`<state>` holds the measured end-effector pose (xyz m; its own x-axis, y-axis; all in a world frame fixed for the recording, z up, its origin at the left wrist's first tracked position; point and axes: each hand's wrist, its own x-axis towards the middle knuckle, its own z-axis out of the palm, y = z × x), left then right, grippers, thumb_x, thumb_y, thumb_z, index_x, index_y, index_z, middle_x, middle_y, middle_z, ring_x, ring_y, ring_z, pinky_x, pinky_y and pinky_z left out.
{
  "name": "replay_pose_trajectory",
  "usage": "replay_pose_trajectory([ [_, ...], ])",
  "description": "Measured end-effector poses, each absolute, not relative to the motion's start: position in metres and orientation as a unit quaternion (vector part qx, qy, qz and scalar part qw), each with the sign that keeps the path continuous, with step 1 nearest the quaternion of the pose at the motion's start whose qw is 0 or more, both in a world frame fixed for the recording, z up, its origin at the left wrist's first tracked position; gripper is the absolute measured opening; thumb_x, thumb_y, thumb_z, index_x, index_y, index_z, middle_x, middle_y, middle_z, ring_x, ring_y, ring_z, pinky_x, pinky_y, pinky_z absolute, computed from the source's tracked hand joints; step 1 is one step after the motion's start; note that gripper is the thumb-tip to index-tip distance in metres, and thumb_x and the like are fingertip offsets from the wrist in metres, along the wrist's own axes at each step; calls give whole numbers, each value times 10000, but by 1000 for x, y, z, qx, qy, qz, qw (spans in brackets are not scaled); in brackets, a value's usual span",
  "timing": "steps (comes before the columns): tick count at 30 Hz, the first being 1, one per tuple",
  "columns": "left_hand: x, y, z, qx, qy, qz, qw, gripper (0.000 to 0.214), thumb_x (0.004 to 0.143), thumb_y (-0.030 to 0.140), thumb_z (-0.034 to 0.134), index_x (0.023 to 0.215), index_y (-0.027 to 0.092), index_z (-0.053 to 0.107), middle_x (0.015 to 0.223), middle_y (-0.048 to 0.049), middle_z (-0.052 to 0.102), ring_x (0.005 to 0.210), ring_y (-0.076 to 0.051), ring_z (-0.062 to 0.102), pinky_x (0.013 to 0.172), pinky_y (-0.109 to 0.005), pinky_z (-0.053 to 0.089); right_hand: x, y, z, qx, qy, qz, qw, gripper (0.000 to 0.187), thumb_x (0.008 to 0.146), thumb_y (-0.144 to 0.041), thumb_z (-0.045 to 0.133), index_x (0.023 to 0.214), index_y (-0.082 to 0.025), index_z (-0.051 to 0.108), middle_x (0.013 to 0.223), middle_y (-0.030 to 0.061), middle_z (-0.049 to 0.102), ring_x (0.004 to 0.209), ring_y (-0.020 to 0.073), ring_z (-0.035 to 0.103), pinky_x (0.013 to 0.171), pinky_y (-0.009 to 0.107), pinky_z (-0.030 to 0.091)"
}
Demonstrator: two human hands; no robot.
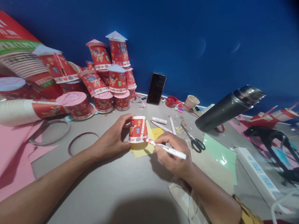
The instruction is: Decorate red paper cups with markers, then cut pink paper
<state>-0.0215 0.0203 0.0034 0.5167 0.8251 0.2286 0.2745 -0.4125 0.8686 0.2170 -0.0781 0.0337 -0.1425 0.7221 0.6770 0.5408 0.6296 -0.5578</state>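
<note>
A red and white printed paper cup (138, 130) stands in the middle of the table, over yellow paper. My left hand (117, 132) grips it from the left side, the fingertips hidden behind it. In my right hand (174, 152) is a white marker (173, 151), pinched between thumb and fingers. Its red tip end meets the cup's lower right edge, or comes very near it. Behind my right hand lie a marker cap or short white pen (159, 120) and another slim white pen (173, 125). Yellow paper sheets (143, 150) spread beneath the cup.
Stacked red cups with paper tops (118, 79) rise at the back left. A phone (156, 88) leans against the blue wall. To the right are black scissors (197, 145), a dark thermos (226, 110), green paper (219, 155) and a power strip (257, 174). Tape rings (83, 133) lie left.
</note>
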Motion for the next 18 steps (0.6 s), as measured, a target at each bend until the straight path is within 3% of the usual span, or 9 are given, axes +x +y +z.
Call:
replay_pose_trajectory([
  [18,-19,20,6,773,365,339,393,814,785,363,848,1493,238,467,1522,-186,616,1388,-385,685,1206,-588,571,216,-77,36,-405,-766,69,495,64,982,-167,649,943,-209,676,786,17,764,662,150,707,631,255,547],
])
